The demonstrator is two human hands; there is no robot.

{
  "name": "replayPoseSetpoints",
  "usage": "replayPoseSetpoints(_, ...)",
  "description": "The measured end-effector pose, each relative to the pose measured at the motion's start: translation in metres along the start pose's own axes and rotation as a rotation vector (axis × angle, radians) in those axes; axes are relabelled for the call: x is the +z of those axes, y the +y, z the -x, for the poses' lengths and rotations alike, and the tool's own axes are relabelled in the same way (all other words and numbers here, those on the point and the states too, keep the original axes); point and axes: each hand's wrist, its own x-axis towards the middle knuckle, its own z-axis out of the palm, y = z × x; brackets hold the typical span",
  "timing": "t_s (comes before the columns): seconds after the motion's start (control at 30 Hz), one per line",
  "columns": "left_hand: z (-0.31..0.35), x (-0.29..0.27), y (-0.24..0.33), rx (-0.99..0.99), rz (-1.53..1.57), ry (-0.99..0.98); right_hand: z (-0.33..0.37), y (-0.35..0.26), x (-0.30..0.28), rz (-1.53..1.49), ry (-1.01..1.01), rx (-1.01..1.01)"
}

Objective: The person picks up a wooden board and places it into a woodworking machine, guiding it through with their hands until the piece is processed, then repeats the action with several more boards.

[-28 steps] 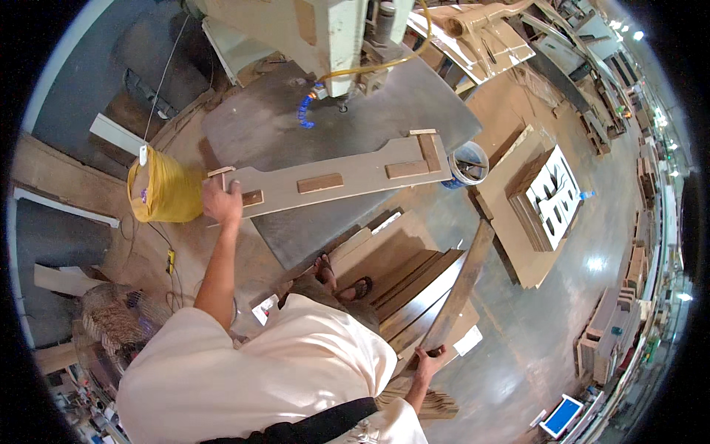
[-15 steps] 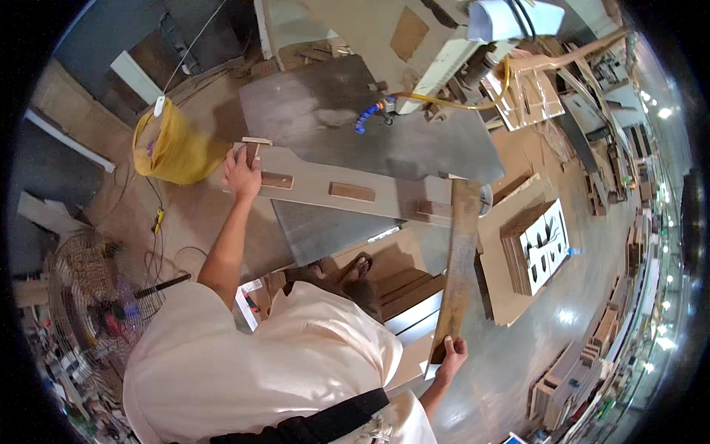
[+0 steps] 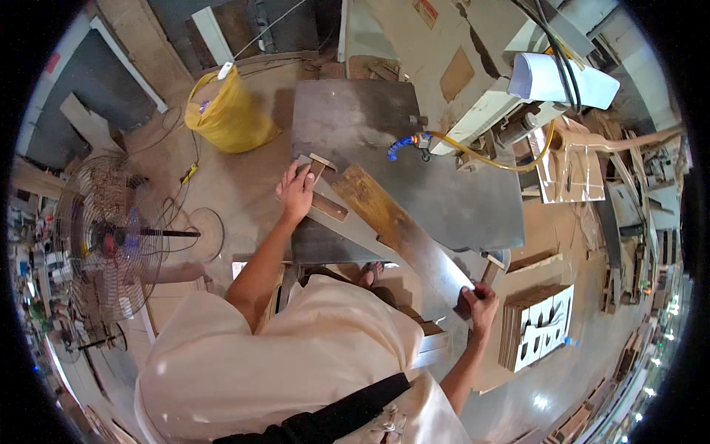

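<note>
My right hand [image 3: 481, 302] pinches the near right end of a worn brown wooden plank [image 3: 396, 226]. The plank slants up and left across a long grey board [image 3: 362, 235] that has small wooden blocks fixed on it. At that board's far left end, my left hand [image 3: 296, 194] is closed round its edge beside a block [image 3: 319, 172]. Another block [image 3: 329, 207] shows between my left hand and the plank. The plank hides the middle of the grey board. Beneath both lies a dark metal machine table [image 3: 355, 111].
Above the table, a blue jointed nozzle [image 3: 403, 146] hangs on a yellow hose [image 3: 488, 157]. A yellow bag [image 3: 237, 118] stands at left, near a fan [image 3: 111, 237]. Stacked brown panels with a white cut-out top sheet [image 3: 543, 329] lie at right.
The plank has swung from nearly upright at right to a slant over the grey board. My right hand has moved up and forward with it. The view has also shifted.
</note>
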Motion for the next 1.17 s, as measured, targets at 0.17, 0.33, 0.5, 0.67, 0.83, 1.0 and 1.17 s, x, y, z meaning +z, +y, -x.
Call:
replayPoseSetpoints(0.17,0.021,0.013,0.017,-0.005,0.068,0.041,-0.076,-0.023,0.000,0.216,-0.110,-0.243)
replayPoseSetpoints(0.33,0.046,0.012,0.032,-0.093,-0.055,0.026,-0.115,-0.011,0.008,0.231,-0.224,-0.287)
replayPoseSetpoints(0.5,0.054,0.004,0.045,-0.141,-0.116,-0.026,-0.131,-0.007,0.011,0.176,-0.318,-0.270)
replayPoseSetpoints(0.67,0.053,0.005,0.040,-0.126,-0.135,-0.014,-0.146,0.001,0.018,0.242,-0.290,-0.359)
replayPoseSetpoints(0.83,0.053,0.005,0.040,-0.078,-0.117,-0.004,-0.154,-0.004,0.021,0.262,-0.276,-0.416)
replayPoseSetpoints(1.0,0.052,0.003,0.039,-0.060,-0.104,-0.016,-0.155,-0.004,0.027,0.368,-0.316,-0.348)
replayPoseSetpoints(1.17,0.051,0.004,0.035,-0.021,-0.129,-0.020,-0.141,-0.031,0.034,0.337,-0.231,-0.448)
